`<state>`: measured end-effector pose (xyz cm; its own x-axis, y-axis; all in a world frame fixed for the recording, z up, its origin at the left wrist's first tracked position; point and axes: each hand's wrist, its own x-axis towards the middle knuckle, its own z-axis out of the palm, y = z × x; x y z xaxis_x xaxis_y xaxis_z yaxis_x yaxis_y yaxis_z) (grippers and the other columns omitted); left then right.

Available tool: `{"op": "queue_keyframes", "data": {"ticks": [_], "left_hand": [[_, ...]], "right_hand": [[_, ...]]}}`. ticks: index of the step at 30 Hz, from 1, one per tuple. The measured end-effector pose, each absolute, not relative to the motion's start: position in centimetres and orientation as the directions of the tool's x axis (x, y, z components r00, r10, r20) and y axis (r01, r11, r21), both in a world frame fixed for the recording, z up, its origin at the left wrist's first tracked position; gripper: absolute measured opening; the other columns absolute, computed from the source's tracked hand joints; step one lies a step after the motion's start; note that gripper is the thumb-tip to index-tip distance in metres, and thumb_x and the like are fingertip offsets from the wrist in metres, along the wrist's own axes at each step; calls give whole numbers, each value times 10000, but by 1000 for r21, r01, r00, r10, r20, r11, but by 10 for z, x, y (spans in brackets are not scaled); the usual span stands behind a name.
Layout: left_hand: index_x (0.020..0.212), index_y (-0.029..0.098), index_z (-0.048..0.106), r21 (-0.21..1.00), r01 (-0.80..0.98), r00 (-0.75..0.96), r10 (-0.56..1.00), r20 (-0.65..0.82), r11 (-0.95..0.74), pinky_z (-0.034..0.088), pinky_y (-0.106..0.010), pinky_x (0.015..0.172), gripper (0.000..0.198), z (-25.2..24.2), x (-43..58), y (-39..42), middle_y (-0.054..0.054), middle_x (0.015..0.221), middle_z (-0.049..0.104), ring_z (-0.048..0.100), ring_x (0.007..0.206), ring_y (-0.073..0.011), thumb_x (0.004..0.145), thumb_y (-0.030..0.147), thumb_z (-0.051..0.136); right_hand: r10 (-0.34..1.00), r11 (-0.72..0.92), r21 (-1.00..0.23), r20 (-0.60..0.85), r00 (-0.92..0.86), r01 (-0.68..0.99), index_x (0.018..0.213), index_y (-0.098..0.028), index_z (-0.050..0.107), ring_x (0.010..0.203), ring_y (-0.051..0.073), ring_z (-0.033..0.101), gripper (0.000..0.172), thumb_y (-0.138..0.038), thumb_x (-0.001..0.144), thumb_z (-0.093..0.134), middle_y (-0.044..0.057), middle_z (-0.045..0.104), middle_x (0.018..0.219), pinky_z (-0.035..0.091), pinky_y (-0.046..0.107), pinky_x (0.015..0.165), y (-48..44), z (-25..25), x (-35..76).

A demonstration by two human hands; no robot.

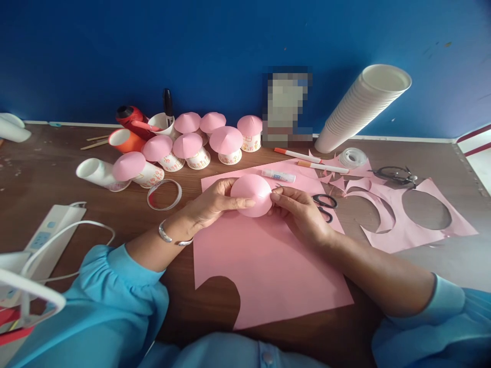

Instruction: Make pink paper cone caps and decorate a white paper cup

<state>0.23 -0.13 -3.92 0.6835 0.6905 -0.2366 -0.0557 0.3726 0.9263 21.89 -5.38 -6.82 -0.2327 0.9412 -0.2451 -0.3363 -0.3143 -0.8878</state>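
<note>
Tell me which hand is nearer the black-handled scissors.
Right. The right hand sits just beside the scissors; the left hand is farther off, across the pink cone both hold.

Blurred block (287, 105): behind the pink sheet (268, 266); pixelated, so it cannot be made out.
Scissors (325, 204): at the sheet's right edge; only the handles show, the blades are hidden under the right hand (299, 209).
Paper cone (251, 194): over the sheet's top; its side edges are covered by the left hand (213, 202) and the right hand, and its underside is out of sight.
White object (11, 128): far left of the sheet; cut off by the picture's edge.
Cup prints (230, 159): behind the sheet; too small to read.
</note>
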Motion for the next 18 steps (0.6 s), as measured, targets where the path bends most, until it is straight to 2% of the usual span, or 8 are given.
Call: {"op": "queue_keyframes", "data": {"ticks": [5,12,18], "left_hand": [[1107,117,789,939,-40,691,688,-221,342,558,-387,956,340,-39,3,-2,-139,1037,816,739,1051,-299,850,338,779],[1086,139,795,923,10,642,705,-300,384,572,-329,859,394,-38,2,-3,-101,1004,814,730,946,-247,753,337,865],[1071,152,801,933,-93,584,778,-231,347,579,-347,866,354,-36,5,-6,-88,989,820,738,903,-246,749,288,863]], "right_hand": [[929,-343,-862,-251,-273,-373,743,-182,694,717,157,585,374,-519,894,757,22,672,712,440,307,739,-54,-65,217],[896,-420,-831,-315,-313,-365,749,-184,689,661,133,537,359,-505,822,833,0,650,702,393,292,666,-55,-58,216],[898,-414,-840,-314,-309,-350,734,-187,708,669,130,560,340,-487,785,861,1,680,675,394,286,689,-54,-59,217]]}}
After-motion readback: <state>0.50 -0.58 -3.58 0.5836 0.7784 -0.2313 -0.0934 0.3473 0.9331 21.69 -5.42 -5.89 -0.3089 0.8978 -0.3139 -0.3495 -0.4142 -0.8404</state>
